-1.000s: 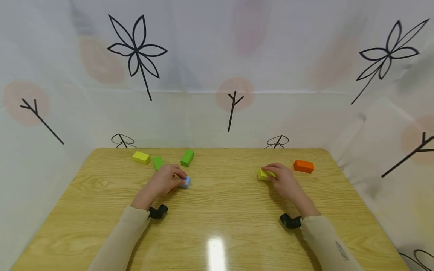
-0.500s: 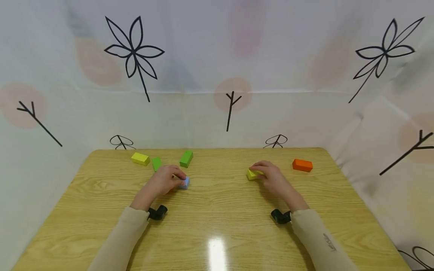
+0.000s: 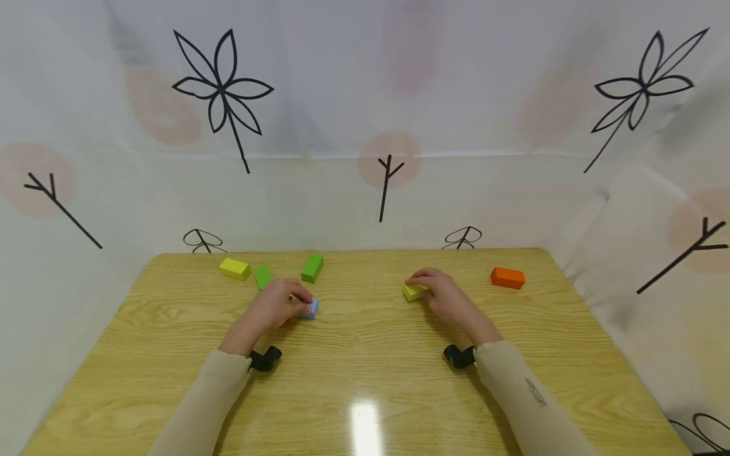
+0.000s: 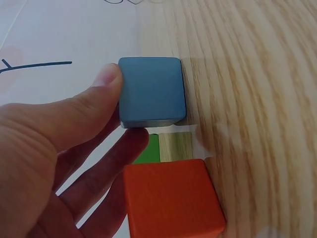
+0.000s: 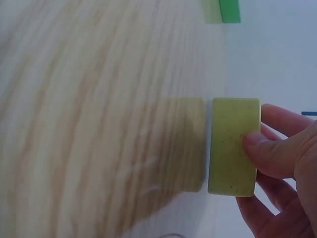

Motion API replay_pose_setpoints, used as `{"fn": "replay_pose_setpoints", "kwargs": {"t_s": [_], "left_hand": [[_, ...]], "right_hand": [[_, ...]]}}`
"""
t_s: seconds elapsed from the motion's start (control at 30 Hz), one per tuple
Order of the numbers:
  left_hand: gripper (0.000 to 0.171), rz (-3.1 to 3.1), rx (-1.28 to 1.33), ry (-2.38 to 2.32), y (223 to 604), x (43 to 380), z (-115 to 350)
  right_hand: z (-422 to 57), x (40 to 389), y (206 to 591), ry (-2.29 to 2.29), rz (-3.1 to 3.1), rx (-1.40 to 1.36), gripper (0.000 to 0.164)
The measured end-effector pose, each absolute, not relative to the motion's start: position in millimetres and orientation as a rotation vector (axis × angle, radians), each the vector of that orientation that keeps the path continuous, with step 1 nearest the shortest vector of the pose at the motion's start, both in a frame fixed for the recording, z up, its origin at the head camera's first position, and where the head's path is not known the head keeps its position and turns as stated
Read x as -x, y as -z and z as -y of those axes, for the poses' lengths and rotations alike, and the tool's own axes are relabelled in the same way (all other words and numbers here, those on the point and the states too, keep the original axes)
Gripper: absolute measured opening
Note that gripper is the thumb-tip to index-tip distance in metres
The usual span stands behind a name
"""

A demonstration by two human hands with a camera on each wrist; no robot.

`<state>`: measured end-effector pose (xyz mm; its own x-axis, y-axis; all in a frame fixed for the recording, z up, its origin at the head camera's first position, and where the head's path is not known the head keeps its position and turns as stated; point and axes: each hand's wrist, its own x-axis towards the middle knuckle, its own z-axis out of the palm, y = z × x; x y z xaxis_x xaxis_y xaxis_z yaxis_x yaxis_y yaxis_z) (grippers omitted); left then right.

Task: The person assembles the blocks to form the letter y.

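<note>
My left hand [image 3: 278, 303] pinches a light blue block [image 3: 310, 309] on the left half of the table; the left wrist view shows its thumb along one side of that blue block [image 4: 152, 90]. Close by, partly under the same hand, lies an orange-red block [image 4: 173, 198], mostly hidden in the head view. With thumb and fingers, my right hand [image 3: 441, 294] grips a yellow block [image 3: 413, 292] right of the middle. In the right wrist view a thin gap separates this yellow block [image 5: 234, 148] from its reflection in the tabletop.
Behind the left hand lie another yellow block [image 3: 235, 268], a small green block [image 3: 263, 276] and a longer green block [image 3: 312, 268]. An orange block [image 3: 507, 278] lies at the far right of the wooden table [image 3: 365, 354]. A patterned white cloth [image 3: 308, 202] stands behind.
My right hand has moved left with the yellow block, away from the orange block and toward the middle. The left hand has stayed at the blue block.
</note>
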<state>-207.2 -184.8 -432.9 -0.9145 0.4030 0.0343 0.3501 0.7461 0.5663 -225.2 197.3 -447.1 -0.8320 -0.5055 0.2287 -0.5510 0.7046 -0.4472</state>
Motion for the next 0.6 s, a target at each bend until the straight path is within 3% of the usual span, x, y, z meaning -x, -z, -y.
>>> {"fn": "replay_pose_setpoints", "kwargs": {"t_s": [0.37, 0.6], "left_hand": [[0.012, -2.84, -0.615, -0.907, 432.2, 205.6, 183.6], [0.012, -2.824, -0.649, -0.946, 432.5, 205.9, 185.0]], "right_hand": [[-197.8, 227.6, 453.8, -0.746, 2.786, -0.863, 0.037], [-196.9, 221.1, 454.6, -0.871, 2.776, -0.699, 0.034]]}}
